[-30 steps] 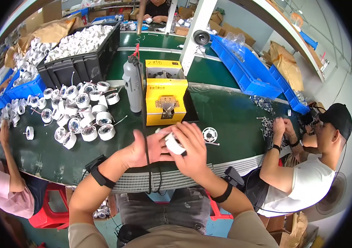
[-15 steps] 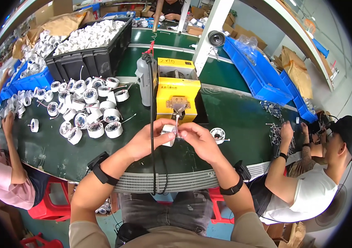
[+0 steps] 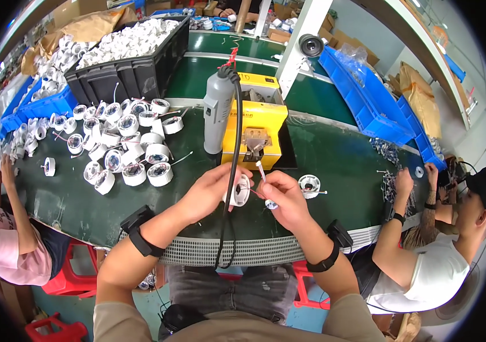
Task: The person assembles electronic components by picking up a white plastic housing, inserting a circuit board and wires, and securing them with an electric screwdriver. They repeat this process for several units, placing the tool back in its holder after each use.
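In front of the yellow machine (image 3: pixel 260 128), my left hand (image 3: pixel 213 191) is closed around a white round housing (image 3: pixel 239 196), its open side turned toward my right hand. Between thumb and fingers, my right hand (image 3: pixel 285 196) pinches a thin wire lead (image 3: pixel 260 170) with a white plug at its upper end. A small round part (image 3: pixel 271 204) hangs just under those fingertips. Thin reddish wires run from the housing to the right hand. The black cable of a grey electric screwdriver (image 3: pixel 218 114) passes in front of my left fingertips. Right of my hands lies another white housing (image 3: pixel 309 186).
Several white housings with wires (image 3: pixel 123 142) are heaped at left, before a black crate (image 3: pixel 123 80) of white parts. Blue bins (image 3: pixel 368 108) stand at far right. Co-workers sit on both sides; one in a white shirt (image 3: pixel 425 268) handles small wired parts (image 3: pixel 390 185).
My hands have drawn slightly apart. The housing has turned its open side more to the right, and the small round part now shows below my right fingers. The whole view has shifted a little.
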The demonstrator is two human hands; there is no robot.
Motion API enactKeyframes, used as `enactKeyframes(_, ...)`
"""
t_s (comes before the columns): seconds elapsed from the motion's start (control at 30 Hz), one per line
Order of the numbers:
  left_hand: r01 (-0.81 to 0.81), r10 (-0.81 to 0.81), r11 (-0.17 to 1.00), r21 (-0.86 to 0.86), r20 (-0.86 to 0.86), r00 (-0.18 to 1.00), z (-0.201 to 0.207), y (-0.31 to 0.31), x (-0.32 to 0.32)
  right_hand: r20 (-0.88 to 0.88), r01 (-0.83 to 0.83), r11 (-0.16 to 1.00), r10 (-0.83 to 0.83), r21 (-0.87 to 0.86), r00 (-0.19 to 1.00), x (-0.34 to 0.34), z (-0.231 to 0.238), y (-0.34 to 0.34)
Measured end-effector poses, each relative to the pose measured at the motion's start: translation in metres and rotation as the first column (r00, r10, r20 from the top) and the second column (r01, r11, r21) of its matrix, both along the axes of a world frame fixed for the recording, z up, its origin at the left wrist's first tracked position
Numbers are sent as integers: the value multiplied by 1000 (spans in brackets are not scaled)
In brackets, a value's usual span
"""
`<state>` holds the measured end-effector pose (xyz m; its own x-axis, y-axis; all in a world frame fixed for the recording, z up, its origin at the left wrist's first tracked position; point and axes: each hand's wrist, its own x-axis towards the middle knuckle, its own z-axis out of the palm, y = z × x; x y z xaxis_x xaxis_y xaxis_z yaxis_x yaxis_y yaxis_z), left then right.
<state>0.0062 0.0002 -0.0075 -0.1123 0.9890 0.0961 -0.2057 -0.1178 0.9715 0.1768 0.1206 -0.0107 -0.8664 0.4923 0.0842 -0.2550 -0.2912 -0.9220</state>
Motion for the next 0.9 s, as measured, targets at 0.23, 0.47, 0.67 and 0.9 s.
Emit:
enactKeyframes(0.23,7,75,971,-238,333,940,1,4,6,29,114,743,-177,660,984,-7,-7,-11)
enactKeyframes(0.47,-93,161,961,-259,256,953,-5,7,10,69,165,652,-318,740,946,-8,-5,-14)
enactKeyframes(0.67,-25,69,978,-206,206,976,-13,6,15,175,115,861,-229,496,957,-9,-8,-18)
enactKeyframes(0.9,-165,186,982,-97,289,939,-9,6,13,-174,294,246,-413,924,894,-4,14,-17)
